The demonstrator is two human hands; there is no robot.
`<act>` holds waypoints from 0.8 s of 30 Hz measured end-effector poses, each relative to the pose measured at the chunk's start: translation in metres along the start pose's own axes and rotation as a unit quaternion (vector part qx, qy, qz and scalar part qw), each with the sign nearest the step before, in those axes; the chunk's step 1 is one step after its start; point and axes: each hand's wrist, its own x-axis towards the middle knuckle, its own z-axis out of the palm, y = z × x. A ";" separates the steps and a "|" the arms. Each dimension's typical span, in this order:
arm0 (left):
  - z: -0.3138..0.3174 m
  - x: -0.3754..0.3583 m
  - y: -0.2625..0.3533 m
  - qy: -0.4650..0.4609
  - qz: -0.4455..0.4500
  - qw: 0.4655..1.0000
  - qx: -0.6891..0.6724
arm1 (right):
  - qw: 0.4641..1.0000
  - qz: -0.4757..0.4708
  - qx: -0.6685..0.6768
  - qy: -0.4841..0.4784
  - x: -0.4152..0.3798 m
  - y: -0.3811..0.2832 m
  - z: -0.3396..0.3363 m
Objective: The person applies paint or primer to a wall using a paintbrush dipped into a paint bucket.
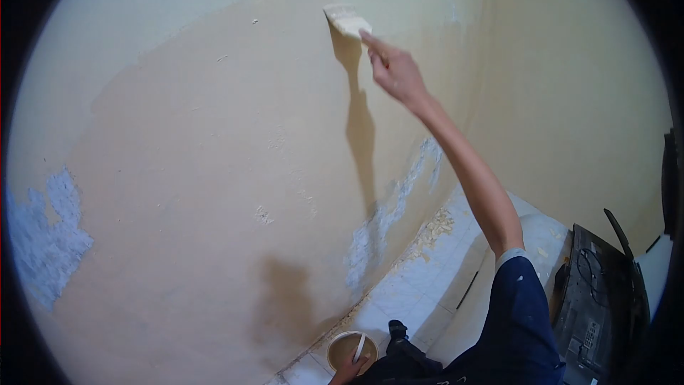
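My right hand (396, 71) is raised high and closed round the handle of a wide paintbrush (348, 21). The pale, coated bristles touch the wall (214, 114) at the upper middle, near the top edge of a darker beige patch. Low in the view, my left hand (349, 369) is at the near rim of a round bucket (335, 351) and closed on something there. A white stick-like handle (360, 347) rises from the bucket beside my left fingers. How these fingers grip the rim or handle is partly hidden.
Bare grey-blue spots show on the wall at the left (60, 235) and lower right (377, 232). Paint flakes (436, 228) lie on the tiled floor (399, 296) along the wall. A flat black screen-like device (591, 299) with cables stands at the right.
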 end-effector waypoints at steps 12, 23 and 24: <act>0.010 0.020 -0.020 -0.028 -0.004 0.999 0.036 | 0.991 0.075 -0.023 -0.109 -0.015 -0.035 -0.056; 0.001 0.000 0.030 -0.065 -0.079 0.993 0.065 | 0.983 -0.030 -0.086 -0.158 -0.088 -0.021 -0.010; 0.001 -0.007 0.029 -0.067 -0.100 0.991 0.062 | 0.988 -0.035 -0.072 -0.133 -0.081 -0.022 -0.014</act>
